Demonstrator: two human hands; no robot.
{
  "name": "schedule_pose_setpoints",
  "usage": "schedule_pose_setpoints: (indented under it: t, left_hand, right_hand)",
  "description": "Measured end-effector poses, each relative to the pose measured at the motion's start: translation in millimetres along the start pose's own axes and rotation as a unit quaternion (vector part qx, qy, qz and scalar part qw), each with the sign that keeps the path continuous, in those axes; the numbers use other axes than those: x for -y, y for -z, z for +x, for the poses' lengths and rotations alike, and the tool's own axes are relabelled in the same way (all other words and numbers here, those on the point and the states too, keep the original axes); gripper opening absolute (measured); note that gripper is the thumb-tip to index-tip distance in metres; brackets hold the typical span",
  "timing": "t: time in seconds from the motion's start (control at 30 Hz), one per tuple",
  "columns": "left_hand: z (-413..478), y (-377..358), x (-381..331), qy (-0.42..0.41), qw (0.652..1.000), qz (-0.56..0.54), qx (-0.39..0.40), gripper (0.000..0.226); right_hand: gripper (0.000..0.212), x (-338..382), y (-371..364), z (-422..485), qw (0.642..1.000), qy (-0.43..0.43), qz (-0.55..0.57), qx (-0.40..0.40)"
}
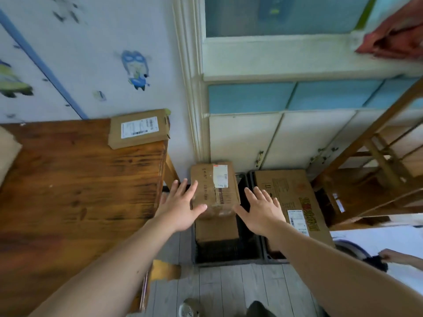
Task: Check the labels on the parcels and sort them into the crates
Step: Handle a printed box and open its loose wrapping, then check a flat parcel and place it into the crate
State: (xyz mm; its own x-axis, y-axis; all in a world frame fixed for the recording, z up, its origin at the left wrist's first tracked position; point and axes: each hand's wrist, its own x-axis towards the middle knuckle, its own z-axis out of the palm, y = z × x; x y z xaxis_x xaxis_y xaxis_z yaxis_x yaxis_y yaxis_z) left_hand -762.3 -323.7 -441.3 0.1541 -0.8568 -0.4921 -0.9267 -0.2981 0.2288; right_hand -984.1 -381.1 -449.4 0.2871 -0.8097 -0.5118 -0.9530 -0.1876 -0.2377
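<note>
A brown cardboard parcel (214,189) with a white label lies in the left black crate (229,250) on the floor, on top of another cardboard box (216,229). My left hand (180,207) and my right hand (263,210) hover with spread fingers on either side of it, holding nothing. The left thumb is close to the parcel's near corner. The right black crate (271,252) holds a large flat printed box (295,202) with a label. One more labelled parcel (139,128) lies at the far corner of the wooden table (68,191).
A white cabinet with blue panes (286,99) stands right behind the crates. Wooden shelving (377,168) is at the right. Another person's hand (393,256) shows at the right edge. A cardboard edge (6,147) lies on the table's left side.
</note>
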Motion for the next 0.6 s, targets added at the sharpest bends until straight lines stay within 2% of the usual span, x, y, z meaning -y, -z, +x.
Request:
schedule_pose_setpoints:
  t: [0.37, 0.6]
  left_hand:
    - [-122.8, 42.7, 3.3, 0.082, 0.993, -0.002, -0.085, 0.078]
    - [-197.6, 69.4, 42.6, 0.134, 0.976, -0.033, -0.171, 0.078]
  right_hand:
    - [0.074, -2.7, 57.5, -72.4, 0.994, 0.073, -0.054, -0.063]
    - [0.072, 51.4, 78.1, -106.9, 0.982, 0.141, -0.077, -0.099]
